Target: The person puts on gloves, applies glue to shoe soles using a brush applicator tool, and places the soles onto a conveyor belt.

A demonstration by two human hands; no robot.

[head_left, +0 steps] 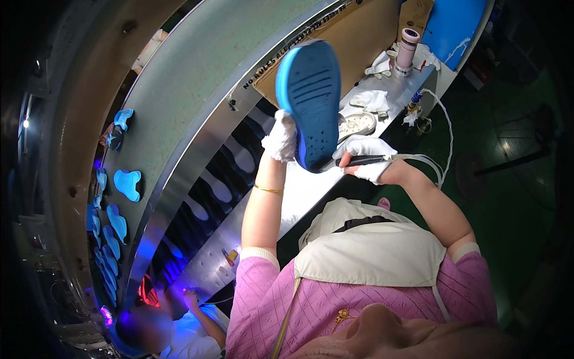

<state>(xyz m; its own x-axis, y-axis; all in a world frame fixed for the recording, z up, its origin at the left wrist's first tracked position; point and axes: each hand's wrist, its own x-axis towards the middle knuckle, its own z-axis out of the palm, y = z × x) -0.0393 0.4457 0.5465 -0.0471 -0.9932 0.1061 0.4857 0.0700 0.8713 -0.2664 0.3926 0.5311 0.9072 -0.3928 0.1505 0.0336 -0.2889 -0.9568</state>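
Note:
A blue shoe sole (309, 102) with grooves and small dark holes is held up in front of me. My left hand (279, 139), in a white glove, is closed on its left side, and part of the fingers is hidden behind the sole. My right hand (369, 157), in a white glove with some fingertips bare, grips a black-handled corded tool (366, 160). The tip of this tool points left at the lower end of the sole and appears to meet its edge. From its back end a pale cable (427, 160) runs off to the right.
A metal bench (394, 90) carries a shallow dish of pale bits (359, 124), white cloths (371, 102) and a pink bottle (406, 51). Behind it a green conveyor belt (179, 84) holds several blue soles (127, 184). Another person (197, 332) works at lower left.

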